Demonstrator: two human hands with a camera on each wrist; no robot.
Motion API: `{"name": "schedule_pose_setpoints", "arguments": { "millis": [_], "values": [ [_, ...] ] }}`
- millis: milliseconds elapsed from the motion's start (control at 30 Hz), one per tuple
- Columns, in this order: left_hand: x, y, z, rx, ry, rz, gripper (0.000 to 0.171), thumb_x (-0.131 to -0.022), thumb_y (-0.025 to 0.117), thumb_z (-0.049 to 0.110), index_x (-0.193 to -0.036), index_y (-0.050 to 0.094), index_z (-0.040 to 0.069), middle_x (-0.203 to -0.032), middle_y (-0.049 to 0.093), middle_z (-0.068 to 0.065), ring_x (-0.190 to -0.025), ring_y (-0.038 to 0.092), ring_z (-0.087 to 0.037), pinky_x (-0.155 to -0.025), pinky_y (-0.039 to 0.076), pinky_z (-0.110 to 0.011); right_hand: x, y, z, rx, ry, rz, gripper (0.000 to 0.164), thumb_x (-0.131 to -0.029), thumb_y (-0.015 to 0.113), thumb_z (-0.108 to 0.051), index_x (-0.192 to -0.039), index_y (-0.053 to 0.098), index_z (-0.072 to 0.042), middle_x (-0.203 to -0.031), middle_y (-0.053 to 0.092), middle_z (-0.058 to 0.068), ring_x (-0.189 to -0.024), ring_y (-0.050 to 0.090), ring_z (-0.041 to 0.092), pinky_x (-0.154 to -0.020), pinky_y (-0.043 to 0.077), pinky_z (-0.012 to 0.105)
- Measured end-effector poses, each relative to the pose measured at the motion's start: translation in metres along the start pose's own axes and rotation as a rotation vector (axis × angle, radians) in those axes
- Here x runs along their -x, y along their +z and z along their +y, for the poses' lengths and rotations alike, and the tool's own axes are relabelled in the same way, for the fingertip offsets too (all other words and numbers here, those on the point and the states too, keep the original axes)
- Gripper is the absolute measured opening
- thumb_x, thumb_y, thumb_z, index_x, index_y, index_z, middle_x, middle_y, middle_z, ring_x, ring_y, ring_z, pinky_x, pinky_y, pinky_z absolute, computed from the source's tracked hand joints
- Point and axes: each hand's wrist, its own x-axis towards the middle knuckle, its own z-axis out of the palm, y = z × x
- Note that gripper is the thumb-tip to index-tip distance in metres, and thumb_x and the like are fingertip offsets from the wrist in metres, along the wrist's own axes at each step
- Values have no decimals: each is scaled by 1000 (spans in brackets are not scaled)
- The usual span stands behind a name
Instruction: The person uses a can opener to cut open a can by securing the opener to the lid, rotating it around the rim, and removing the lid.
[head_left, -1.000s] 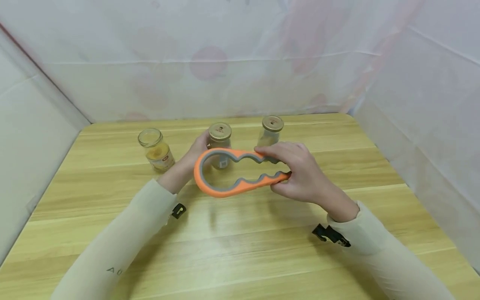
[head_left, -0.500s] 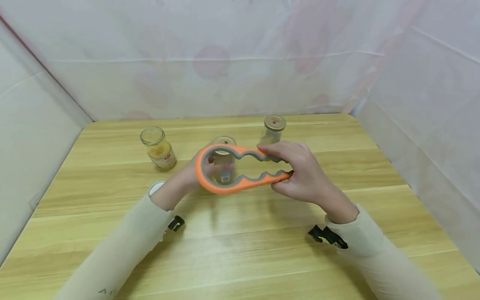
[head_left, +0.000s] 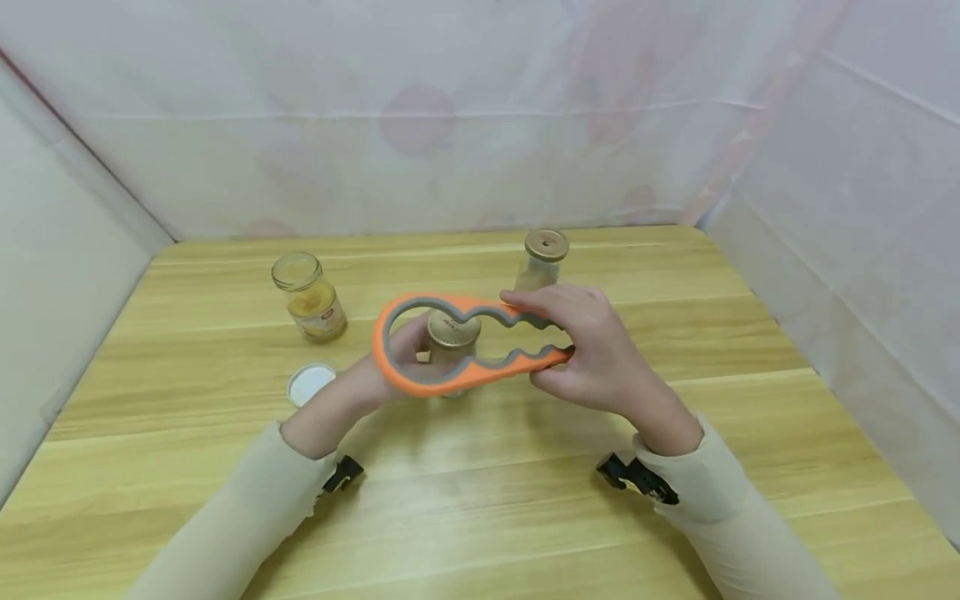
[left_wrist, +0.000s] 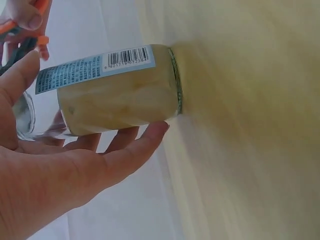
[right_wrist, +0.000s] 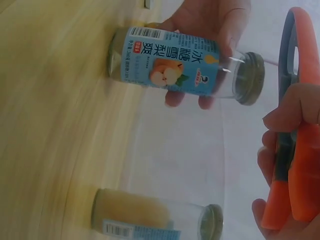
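I see the pear jar (right_wrist: 175,65) upright, my left grip (left_wrist: 75,170) wrapped round it. It has come nearer, just under the orange opener (head_left: 491,372), so its lid (right_wrist: 252,77) and the opener are close but apart. My right grip (head_left: 588,343) holds the opener. Another jar (head_left: 538,271) stands farther back on the table (head_left: 480,517).

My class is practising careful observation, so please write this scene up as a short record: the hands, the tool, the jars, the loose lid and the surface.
Left hand: curled round the held jar
Right hand: grips the jar opener by its handles
Opener colours: orange outside, grey inside
Opener position: near the held jar's gold lid, apart from it
Far jar: lid on, upright, beyond the right hand
Open jar: upright, on the left, yellow contents
Loose lid: white side up, beside the left wrist
Surface: wooden table
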Motion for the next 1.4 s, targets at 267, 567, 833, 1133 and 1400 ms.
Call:
{"name": "schedule_pose_setpoints", "arguments": {
  "millis": [267, 567, 833, 1133, 1400],
  "values": [
    [11, 17, 0, -539, 54, 135, 54, -95, 63, 10, -144, 48, 26, -75, 57, -12, -65, 51, -25, -64, 46, -32, 2, -6, -4, 14, -7, -7, 72, -60, 66, -4, -130, 67, -19, -119, 70, -8, -104, 61, 10, -88, 38, 40],
    [15, 31, 3, -460, 54, 78, 57, -98, 58, 18, -150, 40, 29, -80, 57, -22, -68, 51, -33, -64, 45, -28, 5, -6, -6, 50, -20, -46, 71, -60, 68, -5, -129, 67, -19, -118, 69, -9, -108, 61, 13, -86, 37, 39],
    [15, 40, 2, -363, 41, 34, 71, -93, 58, 9, -156, 29, 24, -84, 55, -20, -72, 48, -38, -70, 44, -30, 6, -6, -8, 62, -21, -75, 73, -60, 68, -4, -131, 66, -20, -118, 69, -9, -109, 60, 13, -84, 36, 38],
    [13, 46, 0, -454, 84, 17, 81, -91, 63, 1, -158, 25, 27, -140, 53, 3, -88, 53, -21, -83, 46, -29, 8, -9, -13, 140, -59, -126, 78, -61, 65, -4, -136, 63, -26, -113, 67, -6, -101, 60, 14, -82, 36, 41],
    [13, 48, -4, -438, 60, -2, 80, -94, 64, 3, -157, 24, 31, -140, 53, 6, -85, 53, -21, -82, 45, -29, 12, -17, -23, 294, -136, -193, 76, -69, 64, -4, -141, 59, -28, -107, 64, 3, -91, 60, 20, -87, 42, 50]
  ]
}}
